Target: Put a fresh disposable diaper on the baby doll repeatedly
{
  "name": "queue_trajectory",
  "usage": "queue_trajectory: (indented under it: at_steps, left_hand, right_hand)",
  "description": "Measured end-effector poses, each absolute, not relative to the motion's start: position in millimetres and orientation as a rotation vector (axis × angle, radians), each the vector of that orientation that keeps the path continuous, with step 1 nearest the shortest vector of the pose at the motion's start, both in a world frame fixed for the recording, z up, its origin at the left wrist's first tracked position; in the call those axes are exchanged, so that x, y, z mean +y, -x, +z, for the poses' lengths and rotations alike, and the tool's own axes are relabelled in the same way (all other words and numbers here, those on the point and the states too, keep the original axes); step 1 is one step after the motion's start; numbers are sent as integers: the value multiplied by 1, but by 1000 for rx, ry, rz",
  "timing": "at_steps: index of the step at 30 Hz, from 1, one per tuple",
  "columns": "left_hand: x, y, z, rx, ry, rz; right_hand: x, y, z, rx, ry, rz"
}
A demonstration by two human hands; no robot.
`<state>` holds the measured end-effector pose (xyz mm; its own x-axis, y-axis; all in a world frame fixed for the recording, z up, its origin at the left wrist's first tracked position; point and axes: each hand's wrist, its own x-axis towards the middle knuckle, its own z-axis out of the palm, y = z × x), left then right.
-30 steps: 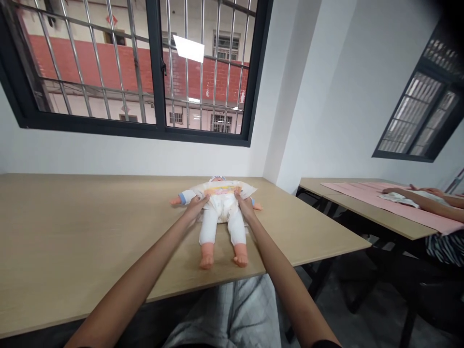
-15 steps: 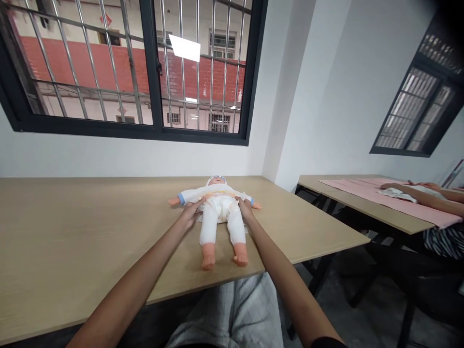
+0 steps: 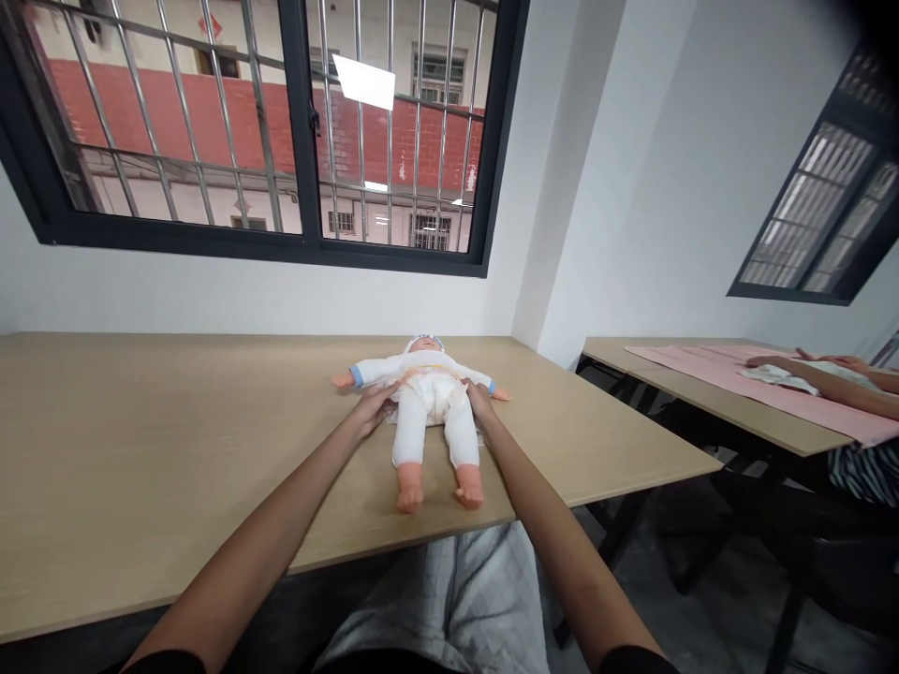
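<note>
I see open passage over the bench [image 3: 175, 431] outside the left forearm [image 3: 281, 524], but the wall [image 3: 281, 296] blocks beyond the doll [image 3: 431, 395].

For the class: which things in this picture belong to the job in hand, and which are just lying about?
Belong to the job:
- baby doll, on its back
- diaper at its hips
- left hand and right hand, at the diaper's sides
- table beneath

Not part of it:
- neighbouring table
- pink cloth on it
- barred window
</note>
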<state>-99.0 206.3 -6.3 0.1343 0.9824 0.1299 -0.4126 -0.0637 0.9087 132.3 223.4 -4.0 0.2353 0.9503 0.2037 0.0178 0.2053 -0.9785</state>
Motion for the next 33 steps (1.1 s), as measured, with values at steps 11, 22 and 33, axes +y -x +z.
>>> queue_trajectory:
  at_steps: [11,22,33]
  left_hand:
    - [196,96,1,744,-1072,1318]
    - [199,97,-2,760,-1072,1321]
    - [200,97,-4,736,-1116,1307]
  right_hand:
    - [220,-132,-2,-1137,1122,896]
    - [221,-133,-2,-1118,1165,886]
    - [204,-124,9,-1073,1158,896]
